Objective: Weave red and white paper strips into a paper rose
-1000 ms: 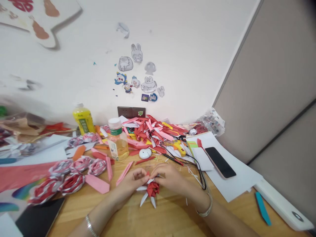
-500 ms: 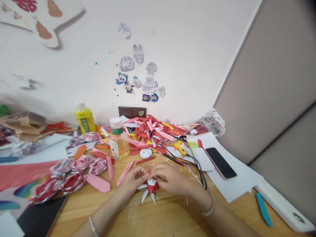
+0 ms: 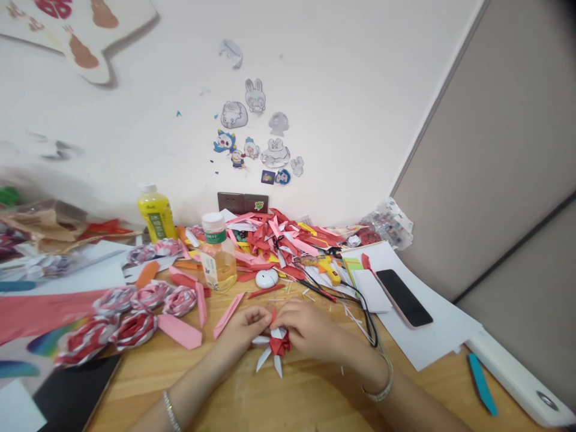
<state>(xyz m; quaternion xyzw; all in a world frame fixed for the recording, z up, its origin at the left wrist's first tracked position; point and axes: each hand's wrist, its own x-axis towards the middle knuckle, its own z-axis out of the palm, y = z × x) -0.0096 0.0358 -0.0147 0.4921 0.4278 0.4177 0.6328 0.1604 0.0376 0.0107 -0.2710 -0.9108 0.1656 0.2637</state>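
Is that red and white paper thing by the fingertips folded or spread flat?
Folded: the red and white paper piece has a bunched, creased red middle, with narrow, pointed white tips sticking out.

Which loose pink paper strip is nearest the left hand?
The slanting pink strip beside the left hand, in front of the clear bottle; the others lie farther left or in the pile.

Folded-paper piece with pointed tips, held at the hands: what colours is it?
Red and white; the pointed folded-paper piece shows in the head view.
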